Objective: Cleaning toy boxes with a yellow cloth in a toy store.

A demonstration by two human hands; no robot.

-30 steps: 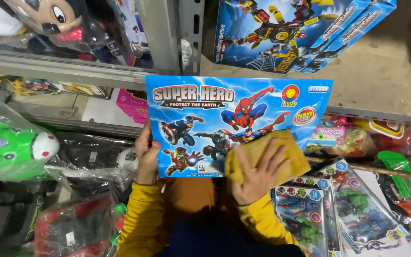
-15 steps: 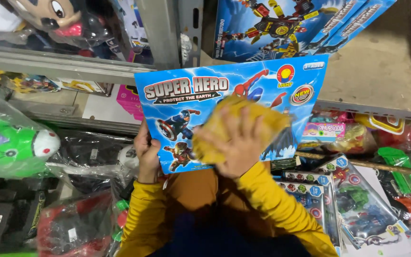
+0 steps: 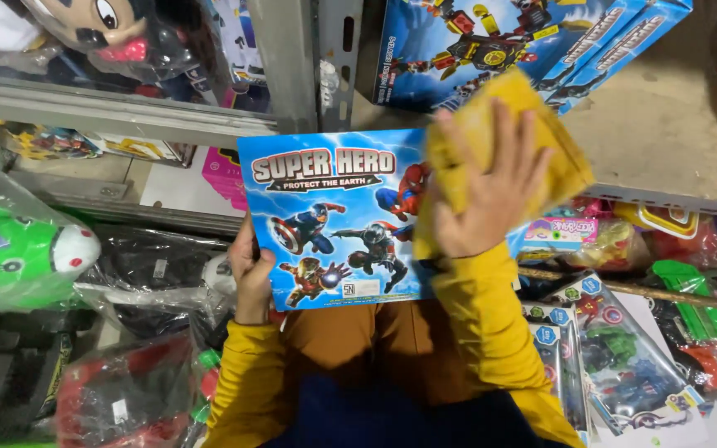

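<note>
Two hands work one blue superhero toy box [image 3: 334,220], held upright before the metal shelf [image 3: 126,116], printed face to the camera. Left hand [image 3: 252,278] clamps the box's lower left edge, steadying it. Right hand [image 3: 491,187], fingers spread, presses a yellow cloth [image 3: 533,133] flat against the box's upper right corner.

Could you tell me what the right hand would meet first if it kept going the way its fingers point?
Probably the blue toy boxes on the shelf above: the right hand, pressing a yellow cloth to the blue box, points up toward them, though depth is unclear.
</note>
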